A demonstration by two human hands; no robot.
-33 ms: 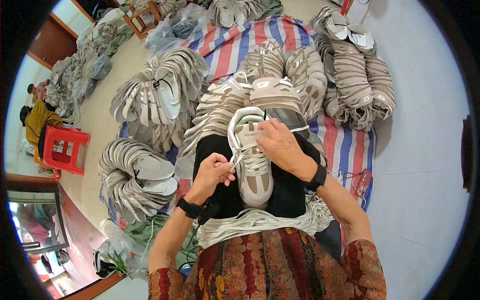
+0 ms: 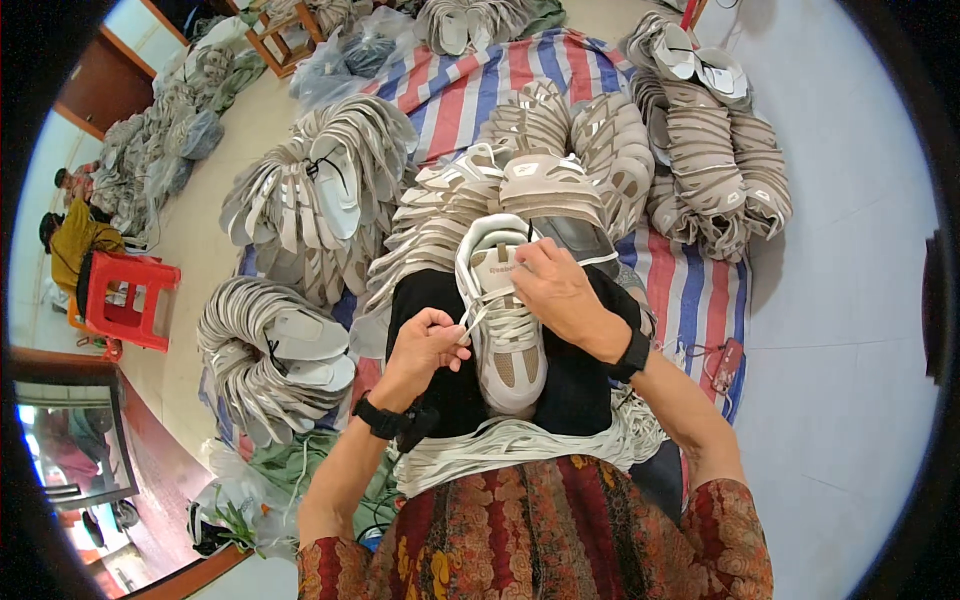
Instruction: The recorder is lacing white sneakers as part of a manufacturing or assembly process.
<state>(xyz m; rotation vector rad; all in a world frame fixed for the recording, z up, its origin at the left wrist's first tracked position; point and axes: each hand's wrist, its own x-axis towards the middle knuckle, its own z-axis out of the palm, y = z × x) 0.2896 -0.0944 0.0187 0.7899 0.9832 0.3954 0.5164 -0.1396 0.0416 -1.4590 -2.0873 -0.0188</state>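
Observation:
A beige and white sneaker upper [image 2: 510,362] lies across my black-covered lap, toe toward me. White shoelace [image 2: 481,312] runs through its front eyelets. On the shoe's left side, my left hand [image 2: 430,343] pinches a length of that lace between thumb and fingertips. My right hand [image 2: 562,290] is closed at the right edge of the shoe opening, beside the tongue [image 2: 497,262]. Its fingers hide what they grip there. A bundle of loose white laces [image 2: 530,448] is spread over my lap, close to my body.
Stacked shoe uppers [image 2: 425,225] lean just beyond my knees. More bundles stand left [image 2: 275,350] and right [image 2: 705,150] on a striped sheet [image 2: 690,300]. A small red object [image 2: 728,365] lies on the sheet at right. Far left, a person [image 2: 82,235] is near a red stool [image 2: 128,298].

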